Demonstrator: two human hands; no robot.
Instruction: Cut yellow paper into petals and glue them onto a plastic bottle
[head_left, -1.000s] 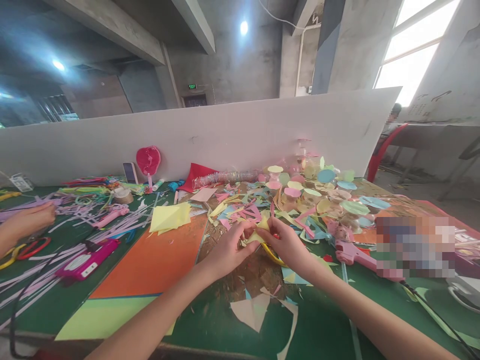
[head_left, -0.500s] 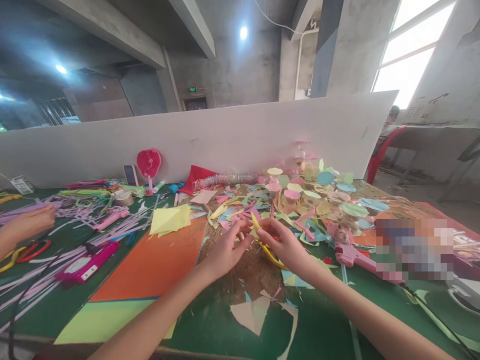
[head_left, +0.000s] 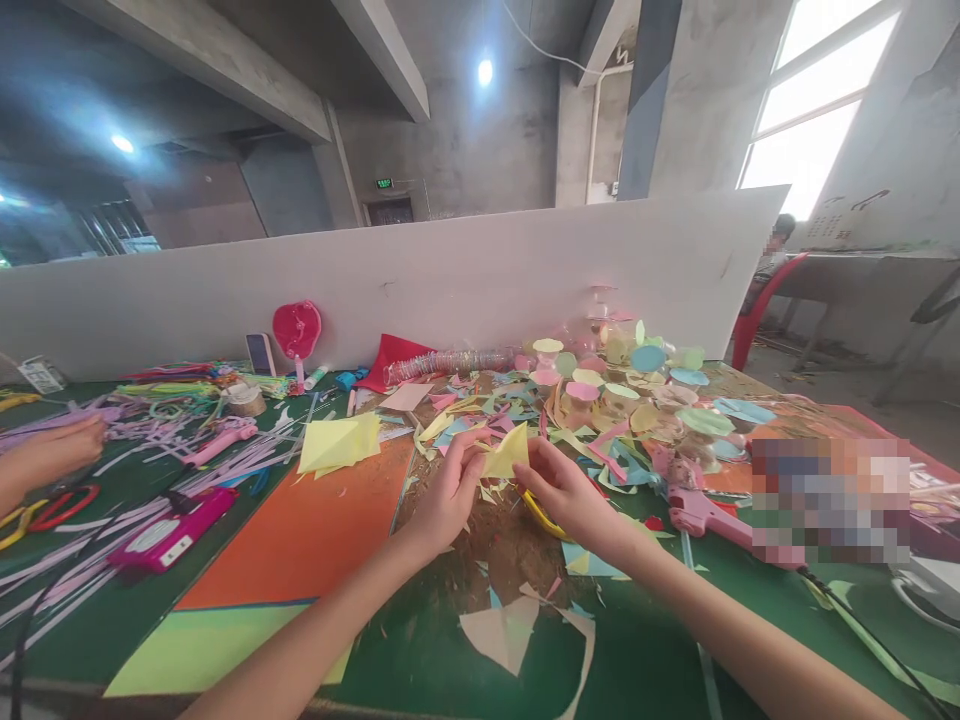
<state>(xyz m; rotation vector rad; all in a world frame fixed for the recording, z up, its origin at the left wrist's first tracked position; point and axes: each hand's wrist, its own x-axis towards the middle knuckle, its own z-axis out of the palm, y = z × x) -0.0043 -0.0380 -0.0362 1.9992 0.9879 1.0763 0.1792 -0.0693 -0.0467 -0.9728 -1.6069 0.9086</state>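
A small folded piece of yellow paper (head_left: pixel 510 454) is held up over the table between my two hands. My left hand (head_left: pixel 448 500) pinches its left edge, and the fingers of my right hand (head_left: pixel 564 492) close on its right edge. Just under my right hand shows a yellow curved handle (head_left: pixel 541 516), perhaps of scissors; the rest is hidden, and whether it lies on the table or hangs from my fingers I cannot tell. Left of my hands, a stack of yellow paper squares (head_left: pixel 339 444) lies on an orange sheet (head_left: pixel 300 540).
Paper scraps (head_left: pixel 506 630) litter the table. Paper discs on clear cups (head_left: pixel 622 395) stand at back right, near a pink glue gun (head_left: pixel 705 512). At left, another person's hand (head_left: pixel 64 450) is beside red-handled scissors (head_left: pixel 67 505) and a magenta power strip (head_left: pixel 176 528). A white board (head_left: pixel 450 280) stands behind.
The yellow paper has turned from nearly edge-on to show a broad folded face. My hands have shifted slightly apart around it.
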